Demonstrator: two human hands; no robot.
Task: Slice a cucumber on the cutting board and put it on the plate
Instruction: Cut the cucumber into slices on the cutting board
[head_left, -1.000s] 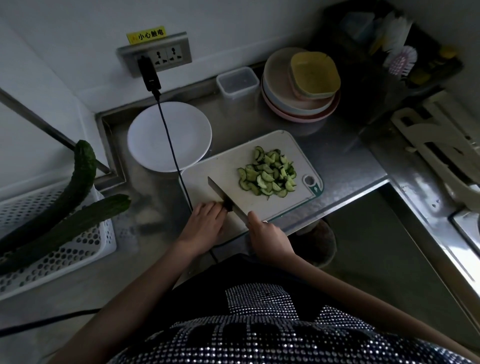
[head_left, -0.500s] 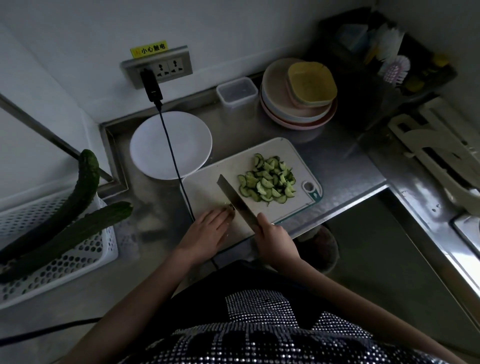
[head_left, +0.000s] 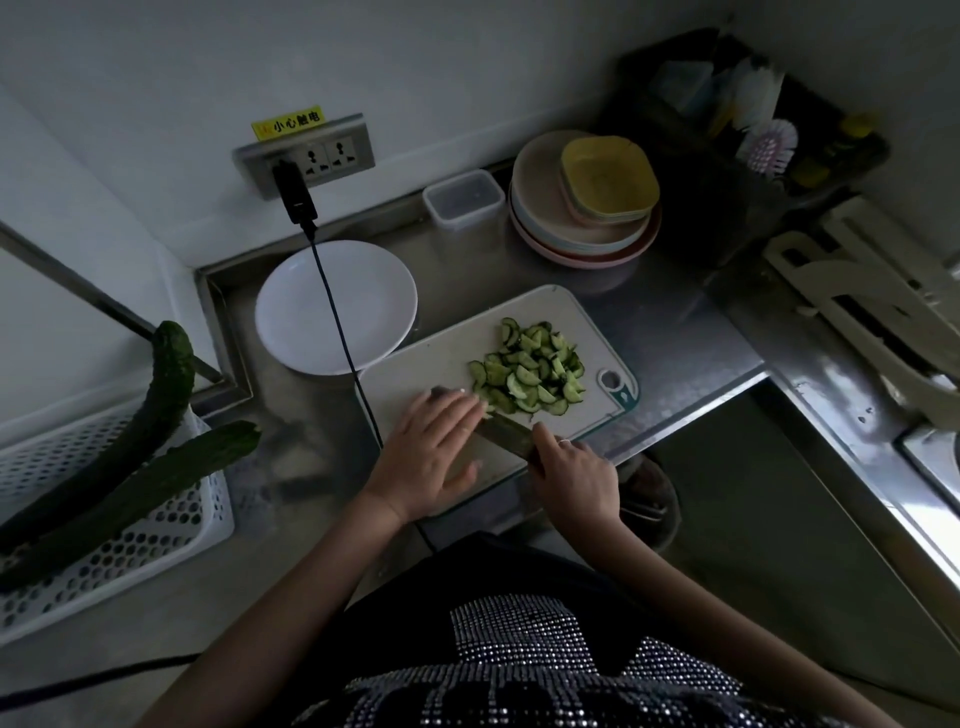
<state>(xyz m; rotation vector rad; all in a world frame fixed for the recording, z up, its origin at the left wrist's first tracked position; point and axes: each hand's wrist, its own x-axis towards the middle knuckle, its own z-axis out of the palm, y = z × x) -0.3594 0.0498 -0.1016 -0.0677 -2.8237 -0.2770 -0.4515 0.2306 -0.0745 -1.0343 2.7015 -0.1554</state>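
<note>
Head view: your right hand (head_left: 574, 480) grips the knife (head_left: 501, 428) handle, fingers clenched round it; your left hand (head_left: 431, 452) lies flat, fingers released, over the blade beside the cucumber slices (head_left: 530, 371).

We see a stainless steel counter (head_left: 670, 332) set into a corner. Directly on it lie a white cutting board (head_left: 426, 374), a white plate (head_left: 374, 291) just beside the board's far left corner, a small clear container (head_left: 463, 200) against the back edge, and a stack of plates (head_left: 582, 228) to its right (a yellow dish on top). At left sits a white perforated basket (head_left: 124, 540).
</note>
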